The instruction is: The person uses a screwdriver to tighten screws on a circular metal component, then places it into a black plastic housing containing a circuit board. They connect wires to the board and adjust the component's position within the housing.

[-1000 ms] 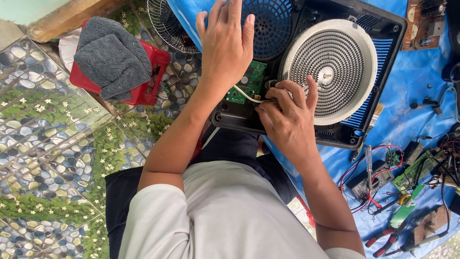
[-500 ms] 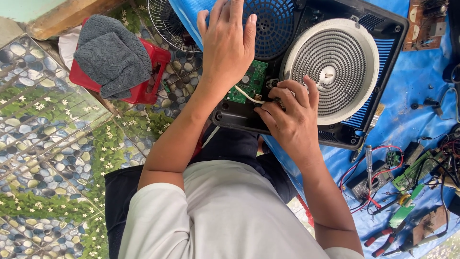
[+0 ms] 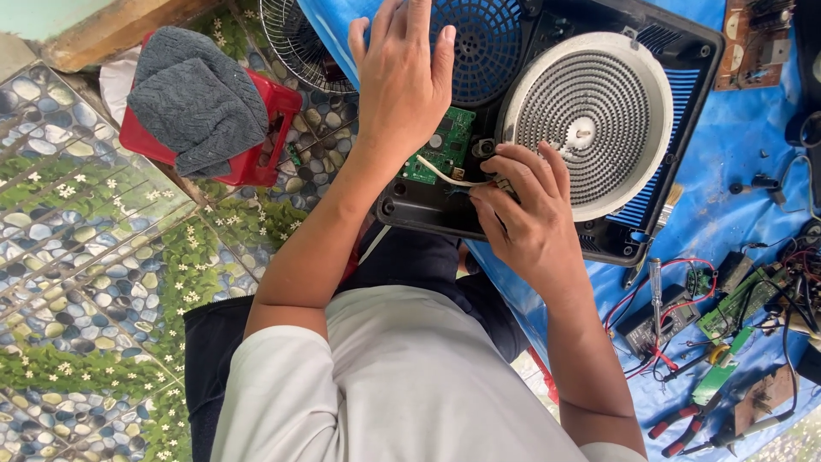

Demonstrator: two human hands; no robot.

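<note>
A: Item one, the main unit?

B: Black cooker housing [image 3: 676,162], opened, lying on a blue tarp [image 3: 727,137] spread over the floor. Inside it: a round grey-white heating coil [image 3: 590,120] at centre, a dark blue round fan grille [image 3: 479,38] beside it, and a small green circuit board [image 3: 445,150] near the housing's near edge.

A: Left hand?

B: Left hand [image 3: 406,77] lies flat, palm down, fingers spread apart, over the fan grille and the housing's edge just above the green board. It grips nothing.

A: Right hand?

B: Right hand [image 3: 522,214] rests at the housing's near edge, just beside the coil. Its fingers are curled together around a small dark part where a white wire [image 3: 440,174] runs in from the green board. Exactly what is pinched cannot be told; the fingers hide it.

A: Surroundings?

B: To the left, on the pebble-patterned floor [image 3: 77,282], a red stool [image 3: 256,145] with a grey knitted cloth [image 3: 192,98] on top, and a wire fan guard [image 3: 299,38] at the tarp's edge. To the right, on the tarp: a screwdriver [image 3: 655,287], red-handled pliers [image 3: 680,428], red and black leads [image 3: 684,282], a further green board [image 3: 740,299] and a brown board [image 3: 753,43] at the upper corner.
</note>
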